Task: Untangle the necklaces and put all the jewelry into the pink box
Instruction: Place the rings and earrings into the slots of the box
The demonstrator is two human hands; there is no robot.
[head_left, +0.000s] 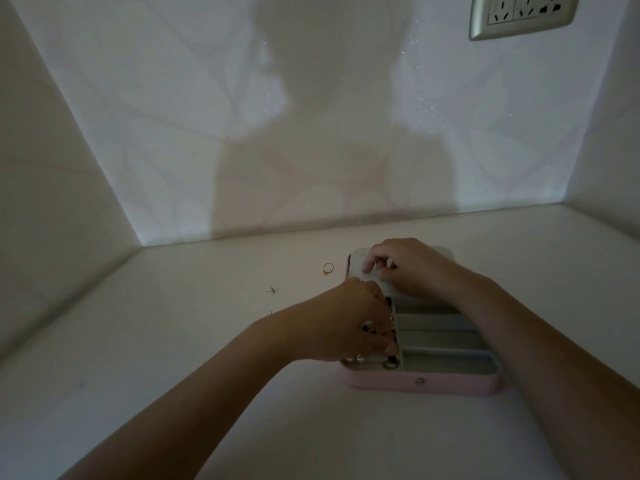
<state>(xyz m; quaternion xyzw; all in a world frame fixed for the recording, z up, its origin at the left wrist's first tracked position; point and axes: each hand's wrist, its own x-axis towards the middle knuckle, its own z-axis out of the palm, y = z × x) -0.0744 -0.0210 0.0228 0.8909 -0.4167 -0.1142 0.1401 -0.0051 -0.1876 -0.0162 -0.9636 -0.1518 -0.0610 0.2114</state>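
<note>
The pink box (450, 384) lies open on the white table, its grey compartments showing on the right side. My left hand (349, 323) reaches into the box's left compartment, fingers curled over small jewelry there; what it pinches is hidden. A ring (390, 364) sits at the front of that compartment. My right hand (412, 268) rests on the white perforated lid panel (356, 268), fingers curled against it. A gold ring (328, 268) lies on the table left of the lid. A small earring (272, 290) lies further left.
The table (173, 341) sits in a white alcove with walls at left, back and right. A wall socket (523, 15) is at the upper right. Another tiny piece (270, 311) lies on the table near the earring.
</note>
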